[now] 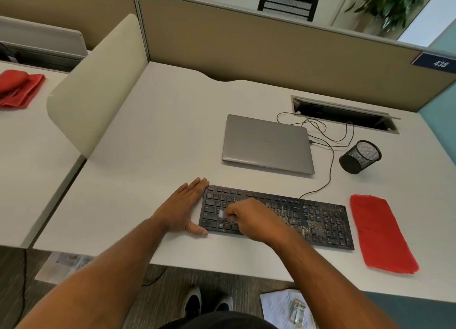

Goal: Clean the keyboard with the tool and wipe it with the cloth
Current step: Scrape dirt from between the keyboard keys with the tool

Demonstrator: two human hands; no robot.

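Left hand (pixel 183 209) flat and open against the dusty black keyboard (pixel 276 216) on the white bench (pixel 158 136) to steady it, right hand (pixel 249 218) pinching a small whitish tool (pixel 221 214) over the left keys, red cloth (pixel 381 232) waiting just right.

I see a black matt plastic keyboard (pixel 278 215), its right half speckled with pale gritty crumbs, its left keys cleaner. Beside it lies a soft red folded cloth (pixel 382 233), matt and faintly napped. The closed silver laptop (pixel 267 143) looks like brushed metal with a dull sheen. The black pen cup (pixel 360 157) is wire mesh. The white desk (pixel 148 131) is smooth and matt.
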